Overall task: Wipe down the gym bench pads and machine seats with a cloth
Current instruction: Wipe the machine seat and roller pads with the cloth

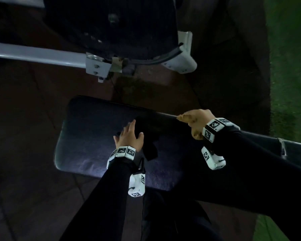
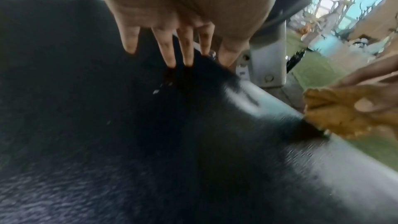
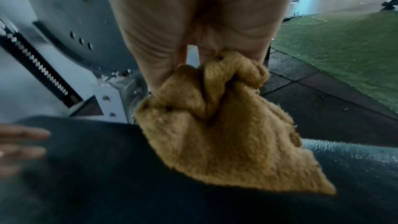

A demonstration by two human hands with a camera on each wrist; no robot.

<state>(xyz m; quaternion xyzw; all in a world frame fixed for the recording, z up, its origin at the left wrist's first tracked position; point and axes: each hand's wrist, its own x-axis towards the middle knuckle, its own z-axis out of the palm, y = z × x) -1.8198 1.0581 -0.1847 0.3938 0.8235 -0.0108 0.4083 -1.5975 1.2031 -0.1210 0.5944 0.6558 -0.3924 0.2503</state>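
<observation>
A black padded bench pad (image 1: 94,129) lies in front of me, its near end lit. My left hand (image 1: 129,136) rests flat on the middle of the pad (image 2: 107,142) with straight, spread fingers (image 2: 170,52). My right hand (image 1: 196,120) grips a bunched tan cloth (image 3: 215,125) at the pad's far right edge (image 3: 107,168). The cloth (image 2: 336,113) hangs from the fist and touches the pad's rounded edge. In the head view the cloth (image 1: 182,118) shows only as a small tan tip past the fingers.
A white machine frame (image 1: 97,66) with a dark round housing (image 1: 111,25) stands just beyond the pad. A white bar (image 1: 33,54) runs off to the left. Dark rubber floor tiles (image 1: 24,119) surround the bench; green turf (image 1: 292,66) lies to the right.
</observation>
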